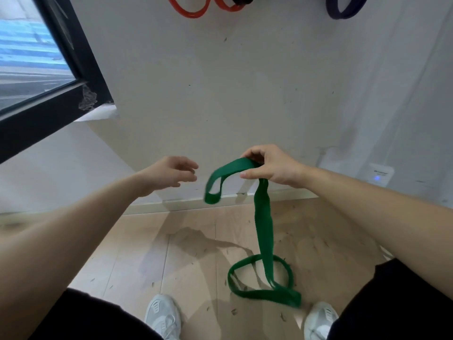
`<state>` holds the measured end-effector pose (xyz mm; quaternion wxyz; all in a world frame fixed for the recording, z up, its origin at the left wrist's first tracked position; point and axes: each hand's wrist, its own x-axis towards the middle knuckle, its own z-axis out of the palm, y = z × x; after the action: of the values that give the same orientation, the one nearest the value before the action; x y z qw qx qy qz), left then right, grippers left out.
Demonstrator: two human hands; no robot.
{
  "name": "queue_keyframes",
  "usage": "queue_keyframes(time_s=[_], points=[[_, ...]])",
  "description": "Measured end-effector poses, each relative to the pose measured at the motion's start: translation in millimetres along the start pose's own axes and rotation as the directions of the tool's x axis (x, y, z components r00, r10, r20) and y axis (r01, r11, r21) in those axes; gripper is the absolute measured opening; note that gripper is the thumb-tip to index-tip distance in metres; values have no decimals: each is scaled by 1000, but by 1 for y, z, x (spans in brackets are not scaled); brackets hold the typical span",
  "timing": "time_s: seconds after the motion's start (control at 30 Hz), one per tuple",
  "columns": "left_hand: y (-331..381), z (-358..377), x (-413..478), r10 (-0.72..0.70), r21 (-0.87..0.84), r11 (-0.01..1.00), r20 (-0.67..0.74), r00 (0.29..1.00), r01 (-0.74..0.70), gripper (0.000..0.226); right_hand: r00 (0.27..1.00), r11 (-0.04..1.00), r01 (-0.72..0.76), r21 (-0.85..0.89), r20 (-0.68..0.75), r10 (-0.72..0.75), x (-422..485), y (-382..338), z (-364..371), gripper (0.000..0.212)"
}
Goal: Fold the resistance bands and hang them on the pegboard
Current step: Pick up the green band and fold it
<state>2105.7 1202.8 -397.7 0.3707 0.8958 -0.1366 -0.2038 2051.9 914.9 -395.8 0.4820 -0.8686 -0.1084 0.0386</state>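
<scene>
Head view. Dark-framed window at left; scuffed white wall ahead; pale wooden floor below, littered with small dark flecks. Orange bands hang at top centre, a purple band at top right. Left hand: grip open, fingers relaxed, holding nothing, just left of the green band. Right hand: grip closed on the band's upper part. A short blurred loop points left and down; the long run hangs near vertical, its lower end coiled at the floor beside the right shoe.
</scene>
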Motion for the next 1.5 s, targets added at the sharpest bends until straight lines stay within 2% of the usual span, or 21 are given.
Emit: queue_keyframes(time_s=[0.13, 0.2, 0.33, 0.47, 0.6, 0.73, 0.83, 0.9, 1.03, 1.2, 1.27, 1.37, 1.5], points=[[30, 26, -4, 248, 170, 952, 60, 967, -255, 63, 999, 997, 32, -64, 46, -29, -3, -6, 3, 28], [39, 43, -4, 313, 261, 906, 120, 942, -334, 71, 996, 993, 46, -113, 85, -36, -5, -7, 5, 28], [46, 57, -2, 385, 362, 847, 88, 919, -390, 39, 994, 989, 49, -140, 107, -35, -5, -4, 6, 31], [55, 46, -4, 395, 226, 888, 67, 916, -399, 26, 992, 992, 9, -126, 124, 6, -2, 6, 8, 33], [62, 38, -13, 428, 39, 903, -3, 904, -428, 18, 965, 985, -68, -157, 241, 105, -3, 25, 27, 24], [61, 14, -21, 409, -183, 885, -138, 902, -429, 18, 946, 981, -186, -50, 260, 192, -3, 47, 40, 25], [56, -2, -25, 360, -329, 843, -243, 901, -426, 11, 939, 970, -229, 77, 280, 200, -1, 47, 42, 20], [54, -7, -27, 341, -341, 838, -281, 897, -425, 9, 938, 964, -235, 122, 288, 192, 2, 43, 43, 20], [51, -13, -29, 311, -370, 820, -352, 883, -436, 11, 950, 976, -191, 103, 272, 157, 9, 36, 39, 29], [53, -15, -30, 294, -416, 792, -384, 876, -448, 11, 981, 995, -100, 2, 164, 99, 16, 31, 28, 32], [56, -14, -30, 298, -430, 779, -387, 873, -456, 11, 987, 995, -94, 23, 131, 90, 16, 25, 24, 37], [60, -13, -29, 305, -440, 761, -405, 862, -476, 15, 982, 995, -91, 47, 167, 82, 14, 16, 26, 53], [66, -10, -28, 327, -447, 741, -412, 850, -502, 19, 973, 987, -111, 114, 214, 84, 13, 8, 50, 63]])
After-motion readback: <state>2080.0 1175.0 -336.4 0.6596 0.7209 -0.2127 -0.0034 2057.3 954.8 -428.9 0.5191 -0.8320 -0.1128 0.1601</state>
